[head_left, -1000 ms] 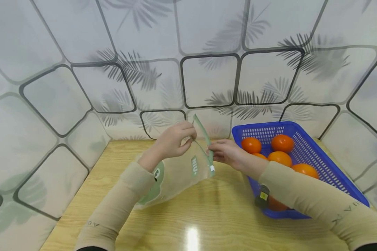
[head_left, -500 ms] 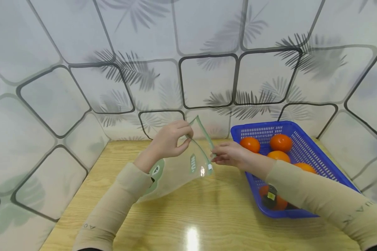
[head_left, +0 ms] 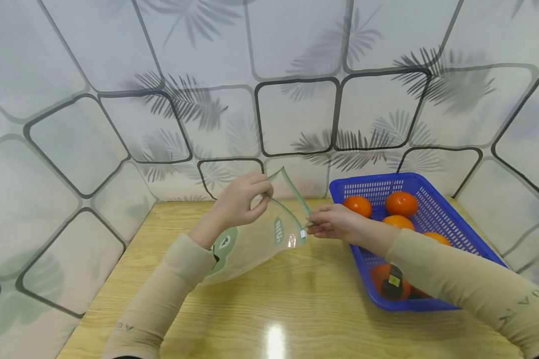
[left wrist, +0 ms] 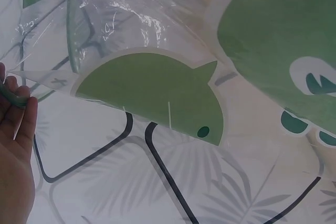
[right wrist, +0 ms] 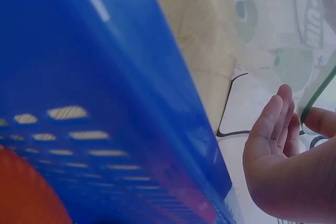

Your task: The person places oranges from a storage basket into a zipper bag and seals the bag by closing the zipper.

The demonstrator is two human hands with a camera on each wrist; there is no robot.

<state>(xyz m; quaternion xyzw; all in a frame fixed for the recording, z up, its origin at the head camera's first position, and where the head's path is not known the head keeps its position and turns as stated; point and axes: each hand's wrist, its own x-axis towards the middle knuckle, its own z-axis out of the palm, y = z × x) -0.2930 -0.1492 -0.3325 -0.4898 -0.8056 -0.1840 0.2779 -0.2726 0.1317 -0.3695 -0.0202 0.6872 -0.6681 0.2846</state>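
A clear zip bag (head_left: 256,257) with green prints hangs between both hands over the wooden table, its mouth spread apart. My left hand (head_left: 244,199) pinches the green-edged lip on the near side. In the left wrist view its fingers (left wrist: 26,124) curl at that edge, with a large green print beside them. My right hand (head_left: 332,222) pinches the far lip near the white slider (head_left: 303,234). The right wrist view shows the thumb (right wrist: 321,121) against the green strip. Nothing shows inside the bag.
A blue plastic basket (head_left: 377,297) stands to the right, under the right forearm, holding several round orange fruits (head_left: 401,204). A black device with a yellow label (head_left: 393,282) hangs at the right wrist. A patterned wall (head_left: 296,114) rises behind the table (head_left: 251,319).
My right hand has moved slightly right with the far lip, so the bag's mouth is wider. My left hand has shifted slightly left, still holding the near lip.
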